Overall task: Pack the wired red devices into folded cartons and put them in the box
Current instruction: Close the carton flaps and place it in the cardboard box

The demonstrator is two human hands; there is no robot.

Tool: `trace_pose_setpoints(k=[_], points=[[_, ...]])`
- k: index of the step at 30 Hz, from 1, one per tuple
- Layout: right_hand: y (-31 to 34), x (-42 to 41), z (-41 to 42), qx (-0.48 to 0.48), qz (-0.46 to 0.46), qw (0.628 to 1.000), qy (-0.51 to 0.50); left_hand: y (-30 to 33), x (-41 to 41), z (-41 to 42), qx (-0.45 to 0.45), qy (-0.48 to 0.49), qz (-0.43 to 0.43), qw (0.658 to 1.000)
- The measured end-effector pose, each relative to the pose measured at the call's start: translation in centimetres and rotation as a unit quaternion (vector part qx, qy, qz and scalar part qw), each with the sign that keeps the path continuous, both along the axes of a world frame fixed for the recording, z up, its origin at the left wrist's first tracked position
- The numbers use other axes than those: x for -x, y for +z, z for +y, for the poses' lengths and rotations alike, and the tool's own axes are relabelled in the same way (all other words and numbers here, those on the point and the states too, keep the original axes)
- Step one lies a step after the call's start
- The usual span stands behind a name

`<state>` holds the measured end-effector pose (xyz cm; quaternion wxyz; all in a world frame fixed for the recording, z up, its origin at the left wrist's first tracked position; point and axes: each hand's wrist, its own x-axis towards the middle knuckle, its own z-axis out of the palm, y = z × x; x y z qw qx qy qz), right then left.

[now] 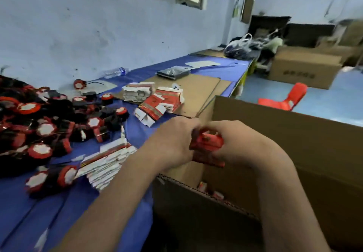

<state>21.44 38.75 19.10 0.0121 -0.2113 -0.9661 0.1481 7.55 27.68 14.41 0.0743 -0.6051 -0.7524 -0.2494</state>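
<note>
Over the open cardboard box (245, 208) at about five o'clock, we hold a red carton (208, 145) between both hands: our left hand (172, 143) curls round its left end and our right hand (241, 143) grips its right end, fingers wrapped over the top. Motion blur hides whether its flaps are closed. Down inside the box, a few red cartons (204, 188) show near the corrugated edge. At nine o'clock a heap of wired red devices (39, 122) with white faces spreads across the blue table (25, 212). Just beside it, at seven o'clock, lies a stack of flat cartons (106, 163), and at twelve o'clock more flat cartons (157, 102) rest on a cardboard sheet (198, 90). A red chair (288, 98) stands at two o'clock
</note>
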Motion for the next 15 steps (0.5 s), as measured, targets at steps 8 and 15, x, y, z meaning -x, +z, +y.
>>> trace_pose_setpoints(k=[8,15], points=[[-3.4,3.2,2.6,0.006,-0.155,0.987,-0.027,-3.0,0.1,4.5,0.148,0.023,0.098,0.984],[-2.7,3.8,0.2,-0.016,-0.014,0.997,-0.075,-2.1,1.5,-0.2,-0.111,0.014,-0.128,0.985]])
